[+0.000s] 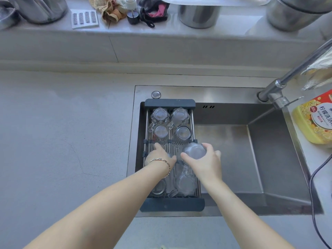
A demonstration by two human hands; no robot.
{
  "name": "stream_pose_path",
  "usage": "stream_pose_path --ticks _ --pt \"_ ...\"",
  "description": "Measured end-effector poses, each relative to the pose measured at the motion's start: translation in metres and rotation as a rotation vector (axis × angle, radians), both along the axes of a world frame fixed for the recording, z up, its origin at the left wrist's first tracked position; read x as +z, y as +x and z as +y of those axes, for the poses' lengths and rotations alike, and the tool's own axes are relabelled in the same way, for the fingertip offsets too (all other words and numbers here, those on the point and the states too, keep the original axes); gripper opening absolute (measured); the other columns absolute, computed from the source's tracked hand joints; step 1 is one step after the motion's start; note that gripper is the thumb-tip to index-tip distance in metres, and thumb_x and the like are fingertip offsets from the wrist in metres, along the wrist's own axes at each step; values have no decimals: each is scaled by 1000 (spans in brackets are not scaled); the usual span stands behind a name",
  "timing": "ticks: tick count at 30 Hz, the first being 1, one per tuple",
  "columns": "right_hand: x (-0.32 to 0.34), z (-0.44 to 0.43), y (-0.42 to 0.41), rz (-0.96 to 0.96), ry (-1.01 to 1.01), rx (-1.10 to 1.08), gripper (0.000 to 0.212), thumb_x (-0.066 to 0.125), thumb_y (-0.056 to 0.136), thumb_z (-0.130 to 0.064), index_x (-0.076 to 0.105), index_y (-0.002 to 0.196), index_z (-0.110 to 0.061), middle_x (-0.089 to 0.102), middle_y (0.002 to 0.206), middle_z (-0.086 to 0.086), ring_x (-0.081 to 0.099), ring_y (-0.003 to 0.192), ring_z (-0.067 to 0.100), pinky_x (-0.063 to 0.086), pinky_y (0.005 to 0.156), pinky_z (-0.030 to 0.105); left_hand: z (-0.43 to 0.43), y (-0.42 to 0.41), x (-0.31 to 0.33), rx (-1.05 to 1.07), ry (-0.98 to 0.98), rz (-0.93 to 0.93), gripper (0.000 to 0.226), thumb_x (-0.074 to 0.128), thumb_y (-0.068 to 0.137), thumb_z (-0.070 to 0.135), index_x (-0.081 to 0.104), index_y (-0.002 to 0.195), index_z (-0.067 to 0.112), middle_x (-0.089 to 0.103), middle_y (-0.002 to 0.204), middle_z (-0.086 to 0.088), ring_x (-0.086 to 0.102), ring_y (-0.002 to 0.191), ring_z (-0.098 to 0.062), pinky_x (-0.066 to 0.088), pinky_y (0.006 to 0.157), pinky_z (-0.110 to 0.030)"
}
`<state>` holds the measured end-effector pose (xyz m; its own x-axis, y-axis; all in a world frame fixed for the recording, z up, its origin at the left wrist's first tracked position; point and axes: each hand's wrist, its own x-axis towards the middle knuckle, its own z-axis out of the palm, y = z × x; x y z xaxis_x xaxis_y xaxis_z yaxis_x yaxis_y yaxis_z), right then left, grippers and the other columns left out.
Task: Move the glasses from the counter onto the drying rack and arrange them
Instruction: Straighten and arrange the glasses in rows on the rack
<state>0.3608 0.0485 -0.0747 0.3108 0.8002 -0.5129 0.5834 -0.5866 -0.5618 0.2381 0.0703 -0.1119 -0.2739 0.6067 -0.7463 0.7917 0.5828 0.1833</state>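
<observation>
A dark drying rack spans the left end of the steel sink. Several clear glasses stand upside down on it: two at the far end, two behind my hands, and two near the front. My right hand grips an upturned clear glass over the rack's right side. My left hand, with a bracelet on the wrist, rests on the rack's middle with fingers curled over a glass that is mostly hidden beneath it.
The sink basin lies right of the rack, with a faucet at its far right corner. A yellow detergent bottle and a dark cable sit on the right. Grey counter spreads to the left. Pots and cloths line the back ledge.
</observation>
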Motion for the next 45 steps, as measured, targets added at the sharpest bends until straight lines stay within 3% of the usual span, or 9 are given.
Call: stream_pose_path --ticks 3,5,7,12,20,25,31,36,45 --pt "-6 0 -8 -11 -8 14 74 76 64 -45 45 127 -22 41 122 6 60 99 28 49 89 36 6 -9 -2 103 -84 -65 71 42 88 50 19 144 12 53 132 -19 56 117 -36 49 91 -39" --pt "-12 0 -11 -28 -13 25 76 75 65 -46 45 129 -21 41 125 6 60 100 29 49 89 36 11 -16 -2 169 -103 -175 67 42 91 48 30 141 5 51 136 -22 54 120 -38 47 100 -44" --pt "-19 0 -14 -59 -20 35 76 74 66 -47 43 129 -19 40 126 7 60 100 31 49 88 36 15 -21 1 225 -72 -258 61 53 89 41 41 134 2 56 130 -23 57 116 -38 49 97 -43" --pt "-41 3 -23 -146 -76 58 77 73 67 -49 42 126 -11 40 128 14 54 110 35 48 88 38 12 -27 0 12 -98 -180 89 72 70 33 23 143 19 50 135 -8 57 115 -29 50 92 -34" --pt "-58 9 -41 -388 -90 87 74 67 73 -53 43 119 0 45 127 19 44 120 34 43 95 41 5 -36 -6 -112 125 -135 70 72 69 39 40 128 19 59 125 -9 59 111 -31 51 90 -37" --pt "-57 7 -34 -252 -112 112 73 58 81 -53 38 128 0 37 131 18 41 122 35 43 96 41 -2 -42 -8 -153 155 -119 66 74 69 38 41 123 18 61 119 -11 60 105 -32 50 85 -37" --pt "-54 3 -8 -223 -72 502 76 67 76 -34 29 141 -27 33 139 1 34 126 28 42 97 39 -11 -52 -10 -186 246 -117 65 70 73 26 41 131 21 49 129 -9 56 111 -33 49 94 -39" --pt "-58 4 -5 -232 -1 435 69 66 80 -34 34 140 -23 42 136 3 36 124 26 41 98 38 -14 -56 -12 -215 261 -89 70 72 73 36 39 135 29 55 129 -3 55 116 -24 50 92 -38" --pt "-61 2 -2 -264 16 472 72 66 82 -35 30 143 -20 41 137 4 34 126 25 39 100 37 -14 -51 -18 -89 305 -224 71 75 74 24 42 136 22 52 131 -10 57 110 -30 46 98 -38"
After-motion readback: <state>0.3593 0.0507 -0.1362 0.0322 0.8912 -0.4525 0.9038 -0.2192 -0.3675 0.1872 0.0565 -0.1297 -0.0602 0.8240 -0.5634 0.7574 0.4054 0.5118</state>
